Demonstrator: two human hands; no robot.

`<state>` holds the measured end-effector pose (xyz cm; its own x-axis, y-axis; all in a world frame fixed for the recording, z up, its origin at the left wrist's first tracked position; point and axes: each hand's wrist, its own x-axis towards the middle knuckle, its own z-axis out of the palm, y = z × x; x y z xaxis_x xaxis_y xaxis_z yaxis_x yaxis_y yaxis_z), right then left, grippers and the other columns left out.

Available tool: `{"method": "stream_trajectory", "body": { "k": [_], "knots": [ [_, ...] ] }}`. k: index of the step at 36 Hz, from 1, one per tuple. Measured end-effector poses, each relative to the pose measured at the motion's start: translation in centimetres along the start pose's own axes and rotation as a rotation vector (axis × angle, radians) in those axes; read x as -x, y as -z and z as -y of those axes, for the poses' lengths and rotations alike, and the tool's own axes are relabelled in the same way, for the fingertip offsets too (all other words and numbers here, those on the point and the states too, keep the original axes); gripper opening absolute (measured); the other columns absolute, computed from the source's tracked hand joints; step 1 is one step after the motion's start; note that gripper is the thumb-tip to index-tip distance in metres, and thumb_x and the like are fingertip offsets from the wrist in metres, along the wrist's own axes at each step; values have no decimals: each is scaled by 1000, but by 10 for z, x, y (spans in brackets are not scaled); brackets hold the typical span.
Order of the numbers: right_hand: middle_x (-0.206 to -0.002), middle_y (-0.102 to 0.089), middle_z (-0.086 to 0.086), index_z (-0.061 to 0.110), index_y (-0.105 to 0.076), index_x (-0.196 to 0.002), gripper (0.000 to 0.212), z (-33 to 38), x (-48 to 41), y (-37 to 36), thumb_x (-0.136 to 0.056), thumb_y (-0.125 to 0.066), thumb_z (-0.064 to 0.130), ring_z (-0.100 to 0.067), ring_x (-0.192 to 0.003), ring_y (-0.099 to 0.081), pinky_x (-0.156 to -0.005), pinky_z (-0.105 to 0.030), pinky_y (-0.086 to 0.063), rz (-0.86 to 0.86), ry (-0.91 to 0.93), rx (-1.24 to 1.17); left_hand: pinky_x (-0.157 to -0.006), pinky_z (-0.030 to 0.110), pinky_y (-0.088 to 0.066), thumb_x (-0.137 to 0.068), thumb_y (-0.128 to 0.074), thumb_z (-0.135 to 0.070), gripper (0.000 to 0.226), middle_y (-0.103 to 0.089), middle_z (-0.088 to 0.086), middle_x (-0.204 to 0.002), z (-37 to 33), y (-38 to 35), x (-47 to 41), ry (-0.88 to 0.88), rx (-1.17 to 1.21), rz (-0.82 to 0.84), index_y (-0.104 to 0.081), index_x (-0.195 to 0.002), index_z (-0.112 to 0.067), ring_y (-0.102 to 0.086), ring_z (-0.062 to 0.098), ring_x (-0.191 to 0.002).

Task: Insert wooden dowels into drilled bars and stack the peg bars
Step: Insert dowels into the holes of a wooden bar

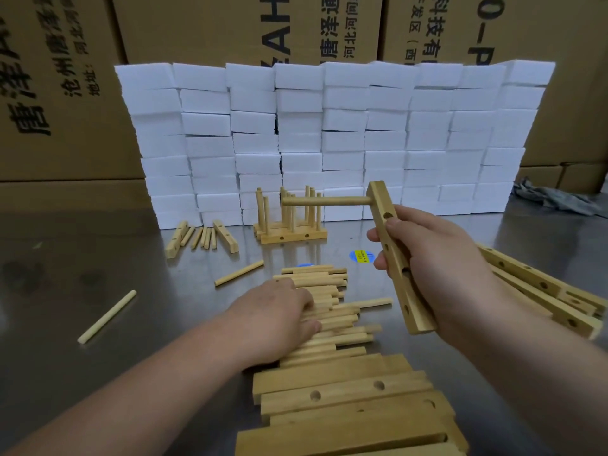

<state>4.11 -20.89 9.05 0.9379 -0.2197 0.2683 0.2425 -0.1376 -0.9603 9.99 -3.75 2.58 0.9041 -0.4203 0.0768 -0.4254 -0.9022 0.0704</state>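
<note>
Nearest, on the steel bench (82, 258), a heap of drilled bars (345, 399), lying flat, long axes running left to right, holes facing up. Just beyond and touching it, a pile of loose dowels (339, 319), mostly laid left to right as well. Resting palm down on that pile, the left hand (276, 320): grip slack, fingers lying across the sticks.

To the right and raised off the bench, the right hand (437, 268), grip wrapped round a single bar (411, 311), thumb on its left face. Held nearly upright, long axis tilted, top end leaning away and left, lower end near the wrist, row of holes facing left. Seated near its top end, an inserted dowel (325, 201), horizontal, pointing left.

Farther right, a second heap of bars (539, 291), slanting toward the right edge. Out to the left, a stray dowel (107, 316), and nearer the middle another loose dowel (239, 273), both lying diagonally. Mid-bench, a round blue and yellow sticker (362, 256).

Beyond that, a stack of peg bars (289, 236), bars flat, pegs upright. Left of it, a small cluster of bars and dowels (200, 238). Behind, a wall of white foam blocks (329, 133), with a grey rag (552, 199) at its right end. Rearmost, printed cardboard cartons (65, 93), contents not visible.
</note>
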Motion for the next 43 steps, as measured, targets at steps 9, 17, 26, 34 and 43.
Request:
{"method": "stream_trajectory", "body": {
  "k": [9,17,26,34,43],
  "knots": [
    [-75,-70,3,35,-59,-88,24,-3,-1,-2,-88,-46,15,-7,-55,-57,-57,-29,-37,42,-39,3,-91,33,-35,-89,-37,-58,47,-44,-5,-118,1,1,1,14,-27,44,-44,-128,-32,-40,15,-110],
    [-71,-70,-3,30,-62,-103,26,-3,-1,-2,-86,-47,17,-12,-61,-56,-61,-32,-38,51,-38,14,-85,27,-34,-91,-43,-50,34,-49,-9,-117,-2,-2,2,-15,61,16,-47,-119,-31,-42,10,-100],
    [-74,-70,0,31,-58,-106,26,-6,-2,-2,-88,-48,16,-10,-61,-59,-65,-33,-42,48,-56,-13,-86,27,-39,-90,-48,-47,35,-53,-9,-110,-1,1,1,-32,29,-69,-57,-121,-32,-49,13,-103],
    [-75,-70,6,25,-57,-122,36,-9,-5,-1,-90,-47,15,0,-51,-58,-63,-29,-39,9,-80,-32,-73,25,-43,-92,-48,-41,24,-55,-11,-100,-2,6,5,-114,-8,-164,-65,-105,-30,-52,9,-92],
    [-83,-72,16,32,-55,-127,39,-5,-13,5,-90,-51,21,-1,-58,-63,-62,-27,-41,-93,-44,-104,-54,23,-36,-81,-40,-46,14,-52,-34,-82,-24,45,25,-193,487,-444,-54,-81,-42,-49,-1,-71]
  ]
}}
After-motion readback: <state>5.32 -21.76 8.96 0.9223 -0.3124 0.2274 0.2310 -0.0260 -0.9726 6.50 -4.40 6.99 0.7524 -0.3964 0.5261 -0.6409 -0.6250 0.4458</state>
